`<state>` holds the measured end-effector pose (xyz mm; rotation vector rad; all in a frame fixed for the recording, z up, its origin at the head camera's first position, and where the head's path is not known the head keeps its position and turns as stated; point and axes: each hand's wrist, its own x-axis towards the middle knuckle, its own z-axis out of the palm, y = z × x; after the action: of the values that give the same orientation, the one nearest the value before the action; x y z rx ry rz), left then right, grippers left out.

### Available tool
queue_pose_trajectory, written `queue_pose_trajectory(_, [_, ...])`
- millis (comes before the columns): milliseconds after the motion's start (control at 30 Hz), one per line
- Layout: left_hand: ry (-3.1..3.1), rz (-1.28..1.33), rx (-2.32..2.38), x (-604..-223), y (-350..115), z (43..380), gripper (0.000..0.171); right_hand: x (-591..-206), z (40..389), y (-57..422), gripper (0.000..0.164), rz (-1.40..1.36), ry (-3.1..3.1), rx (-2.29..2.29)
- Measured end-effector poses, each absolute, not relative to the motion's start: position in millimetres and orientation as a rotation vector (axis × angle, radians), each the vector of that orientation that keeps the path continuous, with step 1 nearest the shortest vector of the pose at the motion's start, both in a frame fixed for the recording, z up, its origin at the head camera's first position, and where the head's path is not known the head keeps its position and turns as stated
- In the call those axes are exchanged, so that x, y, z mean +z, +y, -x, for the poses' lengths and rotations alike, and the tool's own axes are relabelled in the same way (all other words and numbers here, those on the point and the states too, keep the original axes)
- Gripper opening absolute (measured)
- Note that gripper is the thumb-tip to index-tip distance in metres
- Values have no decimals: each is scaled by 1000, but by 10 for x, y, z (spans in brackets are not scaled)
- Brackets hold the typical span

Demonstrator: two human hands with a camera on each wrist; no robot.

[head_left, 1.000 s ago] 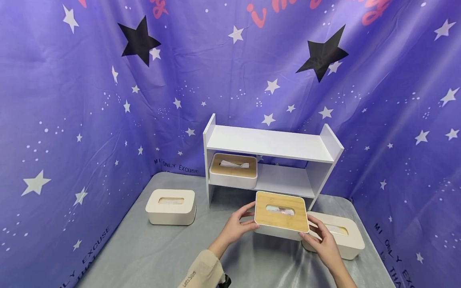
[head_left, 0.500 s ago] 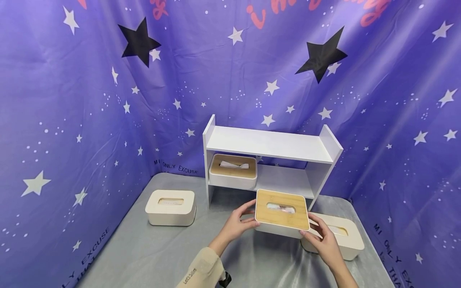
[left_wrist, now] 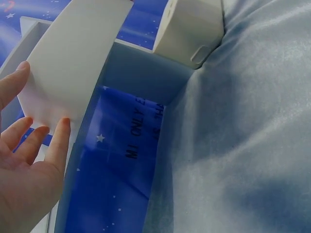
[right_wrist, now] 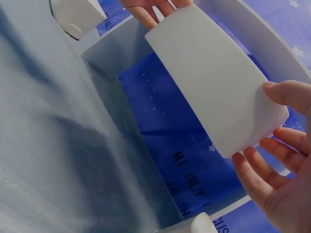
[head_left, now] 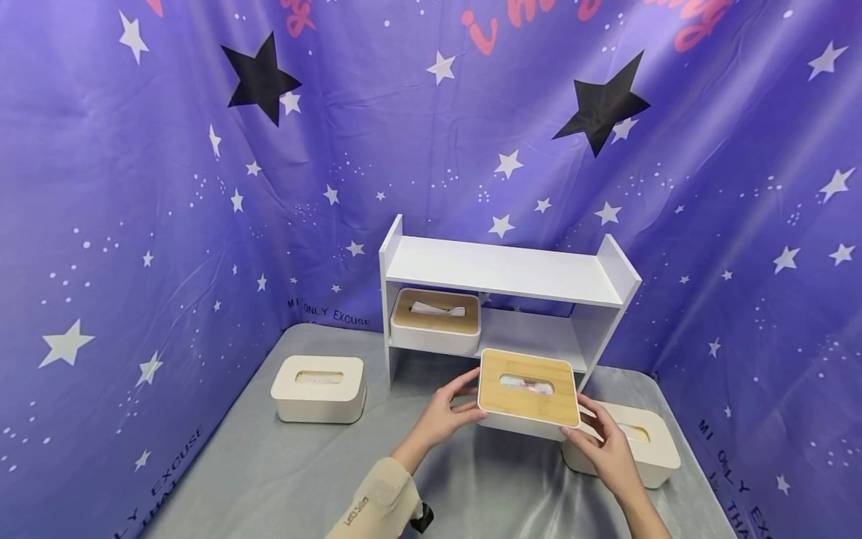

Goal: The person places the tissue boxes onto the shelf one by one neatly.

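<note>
Between both hands hangs a white tissue box with a wood-look lid (head_left: 528, 408), lifted off the table in front of the shelf's right half. My left hand (head_left: 441, 415) grips its left end, thumb on the near side and fingers along the end. At the opposite end my right hand (head_left: 606, 445) grips it the same way. The wrist views show the box's plain white side (left_wrist: 70, 58), with fingertips pressed against its ends. A similar wood-lidded tissue box (head_left: 436, 340) sits at the left of the middle shelf, tissue poking from its slot.
The white two-tier shelf (head_left: 498, 266) stands at the back of the grey cloth-covered table (head_left: 283, 479). One cream tissue box (head_left: 319, 404) lies left of the shelf. Another cream tissue box (head_left: 649, 442) lies at the right, partly behind my right hand. Purple star-printed curtains (head_left: 175, 224) surround the table.
The held tissue box has risen slightly and shifted a little toward the shelf, both hands moving with it. The other boxes have stayed put.
</note>
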<state>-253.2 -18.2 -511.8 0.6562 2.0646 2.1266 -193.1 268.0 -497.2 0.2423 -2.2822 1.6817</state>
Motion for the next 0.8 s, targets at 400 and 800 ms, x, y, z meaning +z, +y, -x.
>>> queue_pose_trajectory(400, [2095,-692,2110,-5055,-152,2614,72,-4905,1993,2704,60,-265,-2255,1693])
queue_pose_trajectory(800, [2098,-704,2141,-4998,-100,2731,69,-4817,2090,2722,59,-220,-2304,1608])
